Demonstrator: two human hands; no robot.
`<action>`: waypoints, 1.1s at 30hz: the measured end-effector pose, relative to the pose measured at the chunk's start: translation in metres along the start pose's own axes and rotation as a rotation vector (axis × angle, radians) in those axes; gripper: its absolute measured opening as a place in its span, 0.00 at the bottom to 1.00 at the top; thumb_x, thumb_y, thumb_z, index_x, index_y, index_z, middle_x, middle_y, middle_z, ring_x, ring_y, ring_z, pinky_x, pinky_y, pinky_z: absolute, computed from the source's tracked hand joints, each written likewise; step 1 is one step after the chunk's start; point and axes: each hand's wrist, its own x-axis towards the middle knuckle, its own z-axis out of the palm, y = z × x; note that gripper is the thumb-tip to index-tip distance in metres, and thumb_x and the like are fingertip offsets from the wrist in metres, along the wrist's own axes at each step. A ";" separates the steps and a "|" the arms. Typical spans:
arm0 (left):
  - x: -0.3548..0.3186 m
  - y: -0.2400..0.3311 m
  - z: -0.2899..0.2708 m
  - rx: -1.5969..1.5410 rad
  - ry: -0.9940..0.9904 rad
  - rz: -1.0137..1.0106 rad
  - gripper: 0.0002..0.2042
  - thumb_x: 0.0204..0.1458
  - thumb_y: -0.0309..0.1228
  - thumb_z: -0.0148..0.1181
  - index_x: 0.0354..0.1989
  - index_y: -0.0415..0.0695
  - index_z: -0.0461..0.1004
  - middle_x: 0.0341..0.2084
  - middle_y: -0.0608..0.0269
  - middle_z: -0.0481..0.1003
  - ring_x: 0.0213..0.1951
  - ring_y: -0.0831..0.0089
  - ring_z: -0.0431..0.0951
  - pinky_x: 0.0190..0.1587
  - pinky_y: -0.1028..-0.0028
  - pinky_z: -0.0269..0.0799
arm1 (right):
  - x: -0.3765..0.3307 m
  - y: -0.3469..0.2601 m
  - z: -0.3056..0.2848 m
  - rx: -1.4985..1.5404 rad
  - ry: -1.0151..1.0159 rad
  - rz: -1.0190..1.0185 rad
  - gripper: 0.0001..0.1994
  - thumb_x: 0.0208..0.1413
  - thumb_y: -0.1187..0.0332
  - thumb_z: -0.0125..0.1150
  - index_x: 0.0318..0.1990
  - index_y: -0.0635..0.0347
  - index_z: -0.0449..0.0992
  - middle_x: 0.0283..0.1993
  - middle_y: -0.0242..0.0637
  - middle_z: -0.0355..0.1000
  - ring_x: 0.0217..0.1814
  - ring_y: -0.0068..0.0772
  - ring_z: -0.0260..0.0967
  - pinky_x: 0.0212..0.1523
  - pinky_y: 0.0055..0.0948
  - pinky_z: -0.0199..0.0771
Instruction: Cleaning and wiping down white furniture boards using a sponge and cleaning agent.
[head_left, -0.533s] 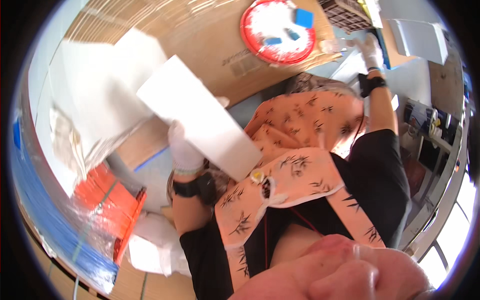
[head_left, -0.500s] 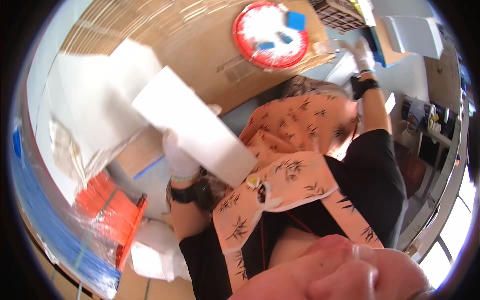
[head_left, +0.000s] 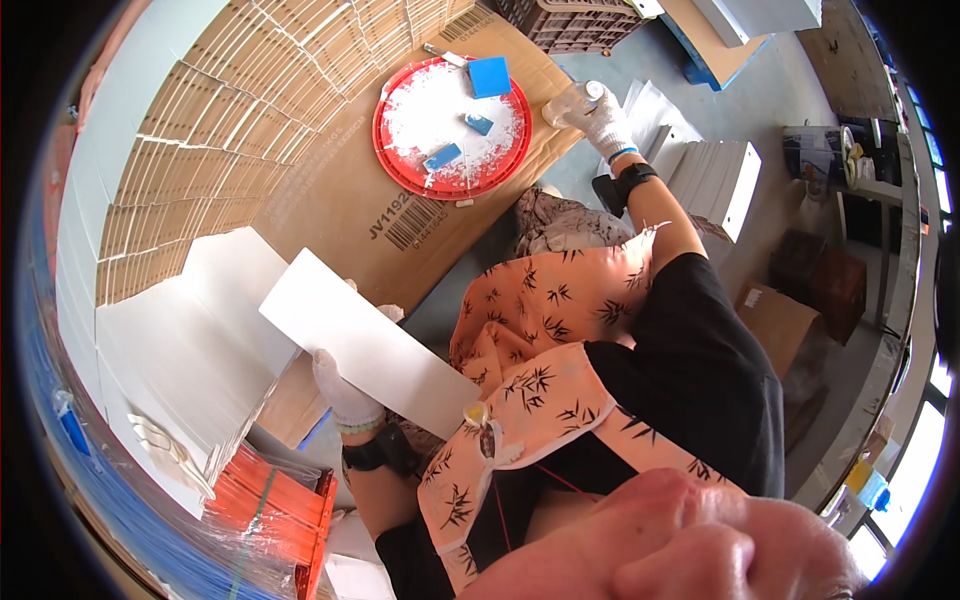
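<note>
My left hand (head_left: 345,392), in a white knit glove, grips the edge of a long white rectangular panel (head_left: 365,340) that lies tilted against my apron. The thumb shows on the near side; some fingertips show past the far edge. At the right end of the cardboard, my gloved right hand (head_left: 608,125) is closed around a small clear bottle (head_left: 570,105) with a white cap. Between the hands and farther away sits a round red tray (head_left: 383,150) smeared with white paste or powder. It holds a blue square piece (head_left: 489,77) and two small blue blocks (head_left: 441,157).
The tray rests on a large cardboard box (head_left: 330,215). Stacked white-edged boards (head_left: 210,150) stand along the left. A brown plastic crate (head_left: 570,25) is at the back. White panels (head_left: 715,180) lie right of my arm, and wrapped orange material (head_left: 265,495) is at lower left.
My right hand, open before and near the box corner, now holds the clear bottle. The view has shifted, so the tray appears farther left. My left hand still holds the panel.
</note>
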 end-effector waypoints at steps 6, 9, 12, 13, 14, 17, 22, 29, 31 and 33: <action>0.006 -0.002 0.006 0.022 0.045 -0.034 0.41 0.62 0.59 0.53 0.72 0.36 0.56 0.62 0.53 0.69 0.45 0.54 0.81 0.33 0.68 0.82 | -0.005 0.002 0.015 0.209 0.106 0.083 0.37 0.44 0.56 0.75 0.61 0.59 0.67 0.55 0.48 0.77 0.59 0.47 0.76 0.61 0.38 0.73; 0.008 -0.003 0.011 0.054 0.165 -0.079 0.40 0.63 0.61 0.47 0.70 0.35 0.60 0.56 0.55 0.75 0.43 0.54 0.83 0.33 0.68 0.82 | -0.014 -0.003 0.011 0.083 0.211 0.102 0.33 0.46 0.57 0.72 0.59 0.59 0.68 0.50 0.48 0.78 0.54 0.48 0.79 0.55 0.40 0.76; 0.007 -0.002 0.014 0.009 0.108 -0.022 0.39 0.64 0.61 0.44 0.68 0.36 0.62 0.51 0.53 0.78 0.41 0.54 0.84 0.33 0.67 0.82 | -0.018 -0.018 -0.006 0.157 0.267 0.027 0.30 0.48 0.58 0.71 0.58 0.59 0.69 0.50 0.48 0.78 0.51 0.44 0.78 0.55 0.39 0.76; 0.011 0.002 0.007 0.074 0.098 -0.094 0.37 0.64 0.62 0.42 0.64 0.37 0.66 0.44 0.50 0.80 0.40 0.54 0.84 0.34 0.65 0.82 | -0.019 -0.022 -0.013 0.159 0.297 -0.097 0.30 0.49 0.60 0.71 0.58 0.59 0.69 0.50 0.46 0.78 0.51 0.41 0.78 0.55 0.38 0.76; 0.013 0.008 0.014 0.071 0.126 -0.076 0.37 0.64 0.62 0.42 0.64 0.37 0.66 0.44 0.50 0.80 0.40 0.54 0.84 0.34 0.65 0.82 | -0.020 -0.037 -0.022 0.170 0.319 -0.220 0.29 0.50 0.62 0.71 0.59 0.59 0.69 0.50 0.44 0.78 0.50 0.38 0.77 0.56 0.38 0.76; 0.005 0.016 0.024 0.014 0.088 -0.052 0.39 0.63 0.63 0.37 0.61 0.35 0.68 0.39 0.43 0.80 0.40 0.53 0.83 0.37 0.61 0.82 | -0.037 -0.109 -0.066 0.168 0.153 -0.611 0.30 0.53 0.69 0.71 0.62 0.59 0.66 0.55 0.39 0.74 0.56 0.32 0.72 0.59 0.34 0.74; 0.008 0.033 0.033 0.238 -0.070 -0.057 0.41 0.63 0.62 0.31 0.57 0.30 0.69 0.42 0.36 0.81 0.42 0.53 0.84 0.42 0.63 0.83 | -0.089 -0.233 -0.129 0.039 -0.207 -0.926 0.38 0.46 0.67 0.75 0.66 0.63 0.65 0.60 0.44 0.73 0.61 0.40 0.74 0.62 0.39 0.74; 0.004 -0.003 0.007 0.034 -0.118 0.070 0.37 0.68 0.58 0.32 0.52 0.31 0.73 0.40 0.40 0.82 0.40 0.57 0.85 0.39 0.66 0.83 | -0.128 -0.330 -0.077 -0.208 -0.473 -1.429 0.41 0.39 0.68 0.76 0.66 0.59 0.68 0.54 0.49 0.75 0.55 0.54 0.74 0.58 0.42 0.76; 0.018 -0.027 0.004 0.031 -0.104 0.112 0.35 0.69 0.57 0.35 0.52 0.32 0.74 0.40 0.41 0.82 0.40 0.58 0.85 0.39 0.66 0.84 | -0.120 -0.330 -0.066 -0.304 -0.500 -1.430 0.41 0.39 0.69 0.75 0.67 0.58 0.68 0.52 0.48 0.75 0.53 0.54 0.74 0.56 0.43 0.76; 0.022 -0.038 0.005 -0.201 -0.043 0.062 0.30 0.69 0.53 0.41 0.51 0.33 0.75 0.37 0.45 0.82 0.37 0.61 0.85 0.37 0.68 0.84 | -0.115 -0.329 -0.054 -0.354 -0.512 -1.440 0.40 0.40 0.70 0.75 0.67 0.56 0.68 0.47 0.45 0.75 0.48 0.52 0.73 0.51 0.45 0.75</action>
